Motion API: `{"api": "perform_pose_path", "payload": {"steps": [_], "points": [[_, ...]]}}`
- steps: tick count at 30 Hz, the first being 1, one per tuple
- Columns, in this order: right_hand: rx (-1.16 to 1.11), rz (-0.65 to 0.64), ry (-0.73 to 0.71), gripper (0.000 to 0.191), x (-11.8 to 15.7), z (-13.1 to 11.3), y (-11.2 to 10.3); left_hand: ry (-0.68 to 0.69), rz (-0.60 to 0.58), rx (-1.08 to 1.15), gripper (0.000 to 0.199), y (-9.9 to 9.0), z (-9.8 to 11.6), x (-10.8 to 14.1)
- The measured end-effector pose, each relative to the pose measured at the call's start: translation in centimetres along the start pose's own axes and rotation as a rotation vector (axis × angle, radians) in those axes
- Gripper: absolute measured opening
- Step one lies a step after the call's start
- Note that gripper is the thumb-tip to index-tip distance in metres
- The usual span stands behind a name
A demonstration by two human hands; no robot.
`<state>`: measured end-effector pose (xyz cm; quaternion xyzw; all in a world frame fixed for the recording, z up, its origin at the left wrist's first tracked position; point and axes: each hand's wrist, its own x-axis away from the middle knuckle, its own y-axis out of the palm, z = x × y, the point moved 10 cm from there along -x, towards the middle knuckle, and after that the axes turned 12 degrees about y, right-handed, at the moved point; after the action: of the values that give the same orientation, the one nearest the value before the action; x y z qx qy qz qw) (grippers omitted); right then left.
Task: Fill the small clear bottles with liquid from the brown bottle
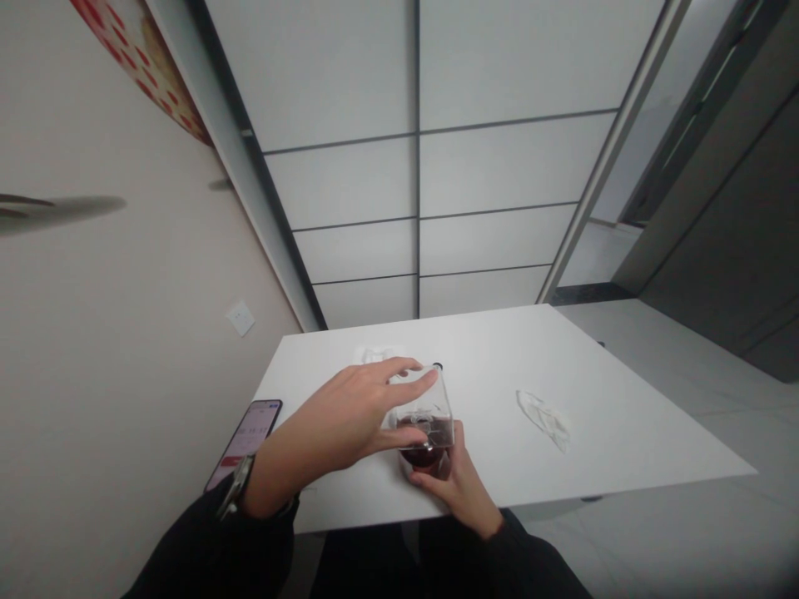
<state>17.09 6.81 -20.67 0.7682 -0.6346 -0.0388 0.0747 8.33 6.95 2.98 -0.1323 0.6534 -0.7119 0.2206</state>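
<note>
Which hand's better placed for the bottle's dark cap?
Left, probably. The left hand reaches across the upper part of the clear square bottle, close to its dark cap. The right hand sits low around the bottle's base, far from the cap, and looks to be supporting it.

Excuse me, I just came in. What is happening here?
A person at a white table is handling a clear square bottle of dark red liquid. The right hand holds it from below, and the left hand, with a wristwatch, reaches across it. A phone lies left, a crumpled white tissue right.
</note>
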Motion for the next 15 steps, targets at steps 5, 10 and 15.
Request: {"api": "perform_pose_path", "payload": {"steps": [5,10,15], "points": [[0.017,0.005,0.001,0.079,0.01,-0.04,-0.07,-0.002,-0.02,-0.013,0.062,-0.08,0.09,-0.22],[0.013,-0.003,0.005,0.079,0.05,0.02,-0.01,-0.008,-0.046,-0.018,0.062,0.02,0.18,-0.38],[-0.004,-0.003,0.006,0.079,0.1,0.07,0.03,0.002,-0.04,-0.023,0.063,0.12,0.26,-0.47]]}}
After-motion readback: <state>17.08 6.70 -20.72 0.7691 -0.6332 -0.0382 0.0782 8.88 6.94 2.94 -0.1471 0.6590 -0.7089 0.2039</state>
